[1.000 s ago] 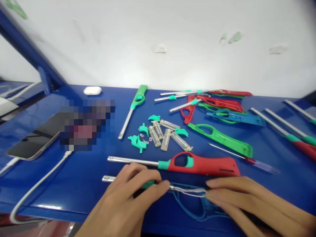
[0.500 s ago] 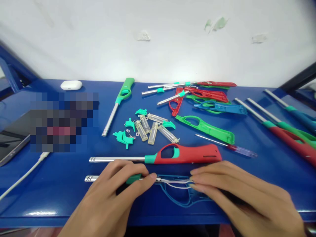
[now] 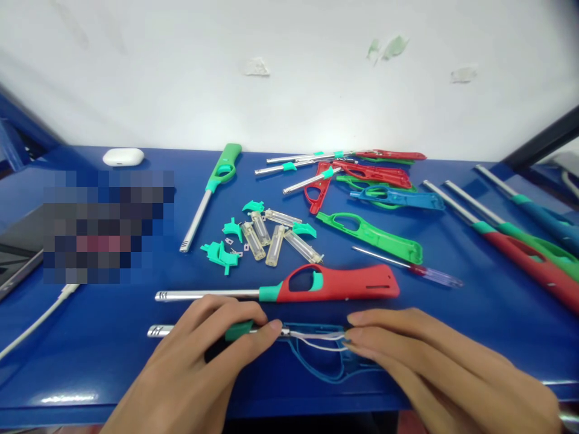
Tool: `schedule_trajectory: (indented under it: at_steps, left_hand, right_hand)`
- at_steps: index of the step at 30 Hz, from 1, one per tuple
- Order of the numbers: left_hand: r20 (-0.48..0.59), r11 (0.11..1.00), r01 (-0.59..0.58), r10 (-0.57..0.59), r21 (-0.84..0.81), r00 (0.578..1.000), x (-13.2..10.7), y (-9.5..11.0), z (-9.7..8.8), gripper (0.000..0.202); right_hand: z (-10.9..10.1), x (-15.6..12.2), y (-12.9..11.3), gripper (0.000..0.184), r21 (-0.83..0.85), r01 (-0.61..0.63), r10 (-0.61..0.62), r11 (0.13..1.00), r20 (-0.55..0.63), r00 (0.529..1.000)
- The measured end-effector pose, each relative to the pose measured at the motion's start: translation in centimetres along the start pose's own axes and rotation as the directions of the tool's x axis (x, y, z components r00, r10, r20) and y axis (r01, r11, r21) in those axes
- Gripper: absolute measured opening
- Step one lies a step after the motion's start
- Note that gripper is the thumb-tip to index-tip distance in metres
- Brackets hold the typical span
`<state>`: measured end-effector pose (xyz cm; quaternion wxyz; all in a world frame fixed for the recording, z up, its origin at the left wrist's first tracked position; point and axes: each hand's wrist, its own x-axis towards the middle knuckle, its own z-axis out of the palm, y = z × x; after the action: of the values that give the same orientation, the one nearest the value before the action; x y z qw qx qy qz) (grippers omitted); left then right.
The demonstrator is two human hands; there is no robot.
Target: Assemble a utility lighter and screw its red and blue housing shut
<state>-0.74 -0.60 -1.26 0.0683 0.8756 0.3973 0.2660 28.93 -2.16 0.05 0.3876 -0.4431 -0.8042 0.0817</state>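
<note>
My left hand [image 3: 194,367] is closed on a metal lighter tube [image 3: 161,331] with a dark green collar [image 3: 239,330], thumb and fingertips near its inner end. White wires [image 3: 312,335] run from that end to my right hand [image 3: 429,361]. The right fingertips pinch the far ends of the wires, and whatever small part may be there is hidden. Underneath lies an opened blue handle shell [image 3: 312,369], partly covered by the right hand. Just beyond both hands, a whole red gas lighter [image 3: 362,283] lies parallel to the tube.
Clear fuel tanks [image 3: 274,246] and teal triggers [image 3: 221,256] lie mid-table. Green half-shell [image 3: 375,235] and screwdriver [image 3: 425,271] lie right of them. Loose tubes [image 3: 312,181] and shells sit behind. Whole lighters [image 3: 520,253] line the right; a green lighter [image 3: 221,169], white case [image 3: 123,157] and cable [image 3: 36,322] are left.
The whole view has shifted slightly, so things appear a little further left. Both hands keep nearly the same hold on the tube and wires.
</note>
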Motion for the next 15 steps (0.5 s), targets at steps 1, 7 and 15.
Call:
schedule_trajectory:
  at_steps: [1,7,15]
  left_hand:
    - [0.002,1.000,-0.003,0.003,-0.002,1.000,-0.10,-0.06,0.06,0.054]
    - [-0.003,1.000,-0.004,0.004,0.000,1.000,-0.29,-0.05,0.12,0.055]
    - [-0.039,0.999,0.020,-0.019,0.030,0.999,0.01,-0.01,0.09,0.045]
  right_hand:
    - [-0.24,0.19,0.01,0.021,0.032,-0.002,0.002,0.999,0.018,1.000]
    - [-0.96,1.11,-0.06,0.020,0.111,-0.058,0.046,0.992,0.104,0.994]
    - [-0.20,0.80,0.05,0.022,0.022,-0.042,0.042,0.999,0.017,0.999]
